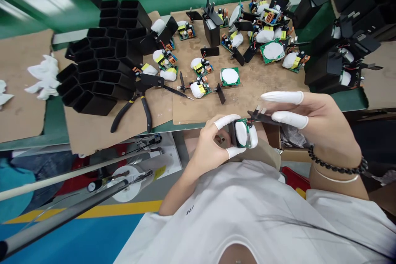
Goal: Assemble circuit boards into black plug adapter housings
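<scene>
My left hand (210, 140), with white finger cots on thumb and finger, is closed around a small black adapter housing (234, 135). A green circuit board (249, 122) with white padding (241, 133) sticks partly out of its open end; how deep it sits is hidden. Between the white-cotted thumb and finger of my right hand (318, 111) is a black plug cover (266, 119) with metal prongs. Wires run from the board toward this cover. Both hands are just off the bench's front edge, above my lap.
Loose circuit boards (229, 76) with plug covers lie on cardboard (198, 109). Stacked empty black housings (105, 66) stand at the left, with black-handled pliers (144, 103) before them. Partly assembled adapters (328, 66) stand at the right. White crumpled tissue (45, 76) lies far left.
</scene>
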The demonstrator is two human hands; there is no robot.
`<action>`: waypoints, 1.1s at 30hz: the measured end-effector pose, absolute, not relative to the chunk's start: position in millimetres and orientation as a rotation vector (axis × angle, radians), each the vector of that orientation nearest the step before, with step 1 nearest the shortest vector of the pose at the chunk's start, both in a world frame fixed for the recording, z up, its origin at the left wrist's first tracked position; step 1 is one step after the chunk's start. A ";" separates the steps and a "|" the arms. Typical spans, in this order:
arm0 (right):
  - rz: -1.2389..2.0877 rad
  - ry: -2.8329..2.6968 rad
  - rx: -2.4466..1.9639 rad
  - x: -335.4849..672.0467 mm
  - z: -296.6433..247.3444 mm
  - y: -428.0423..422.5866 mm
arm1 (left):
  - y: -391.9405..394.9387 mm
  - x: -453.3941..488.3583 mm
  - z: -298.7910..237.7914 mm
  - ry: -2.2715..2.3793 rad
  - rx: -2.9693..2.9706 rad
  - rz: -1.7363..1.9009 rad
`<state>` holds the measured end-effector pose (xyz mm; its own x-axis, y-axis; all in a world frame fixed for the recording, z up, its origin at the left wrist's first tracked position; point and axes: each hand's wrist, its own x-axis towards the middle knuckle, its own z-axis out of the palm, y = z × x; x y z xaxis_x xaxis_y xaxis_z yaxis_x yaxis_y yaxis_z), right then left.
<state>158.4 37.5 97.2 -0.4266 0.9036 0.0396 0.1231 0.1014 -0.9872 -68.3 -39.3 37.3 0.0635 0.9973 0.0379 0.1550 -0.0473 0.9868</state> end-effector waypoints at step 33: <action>0.195 -1.672 -1.221 129.8 31.4 0.0 | -25.6 -26.7 4.1 1.538 1.615 1.469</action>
<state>129.8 0.0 31.4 0.0257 0.7842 0.6200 0.6200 0.4740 -0.6252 -26.7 -25.6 4.1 -0.1992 0.9084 0.3676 0.4087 -0.2639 0.8737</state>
